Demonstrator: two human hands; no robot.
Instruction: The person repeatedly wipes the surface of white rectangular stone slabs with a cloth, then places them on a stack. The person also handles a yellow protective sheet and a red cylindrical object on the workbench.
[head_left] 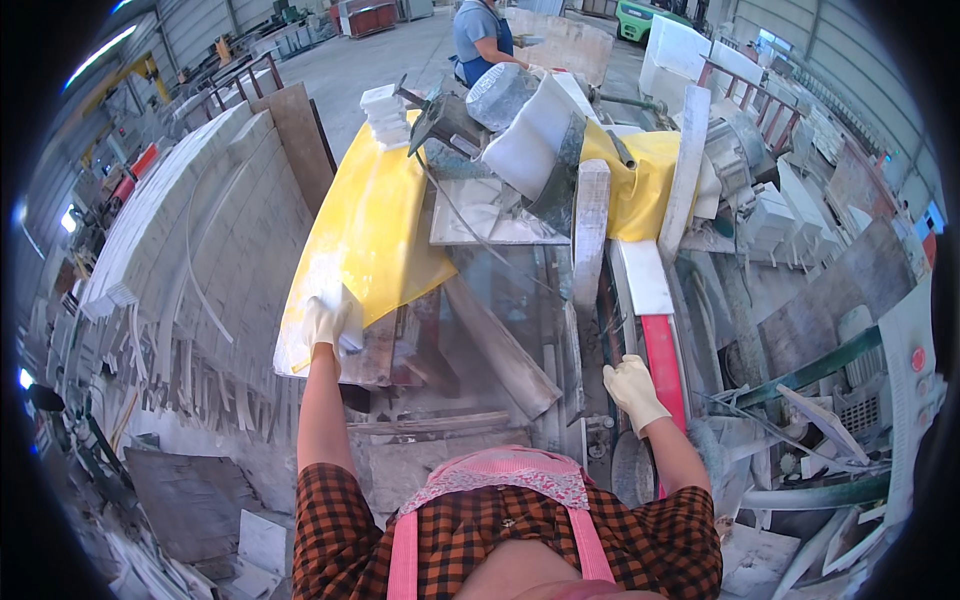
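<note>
My left hand [325, 324], in a cream glove, grips a small white stone block [351, 318] at the near end of a yellow sheet [362, 235]. That sheet drapes over a long bench, and a stack of white blocks [385, 112] sits at its far end. My right hand [634, 392], gloved alike, is closed with its fingers curled and nothing showing in them. It hovers just left of a red belt strip [662, 362]. Beyond it, a white slab [645, 278] lies in line with the strip, leading under a yellow cover [640, 185].
A machine with a motor [500, 95] and white guards stands ahead. Tall stacks of pale strips [190, 210] line the left. At right are a green metal frame [820, 365] and a panel with a red button [917, 358]. A person in blue [480, 42] works further off.
</note>
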